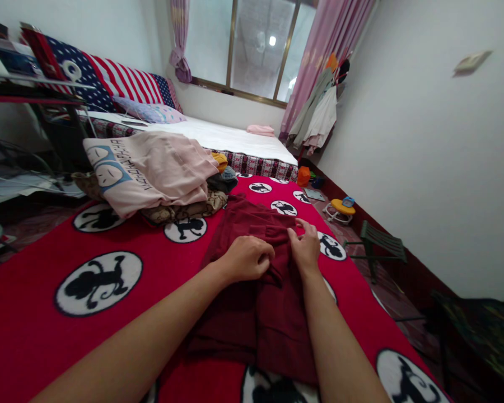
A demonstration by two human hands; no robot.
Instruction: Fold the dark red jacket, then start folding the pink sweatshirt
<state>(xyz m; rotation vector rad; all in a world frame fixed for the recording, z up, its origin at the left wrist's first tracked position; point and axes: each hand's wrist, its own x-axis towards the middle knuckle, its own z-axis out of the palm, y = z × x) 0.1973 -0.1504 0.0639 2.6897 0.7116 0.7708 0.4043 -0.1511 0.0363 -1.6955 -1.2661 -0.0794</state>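
Note:
A dark red garment (277,330) lies spread and partly folded in front of me, its lower part reaching toward my body; its exact kind is unclear. Over its middle, my left hand (247,258) has its fingers curled in, gripping a fold of the cloth. At the garment's right edge, my right hand (306,246) rests with thumb and fingers apart, touching the fabric. The red blanket (159,285) with white circles and black monkey figures spreads underneath. A pile topped by a folded pink sweatshirt (168,168) sits beyond my left hand.
Behind stands a bed with a white sheet (227,137) and a flag-patterned cushion (121,78). To the right on the floor are a green folding stool (380,240) and a yellow-topped stool (342,207). A cluttered desk (29,92) stands at the left.

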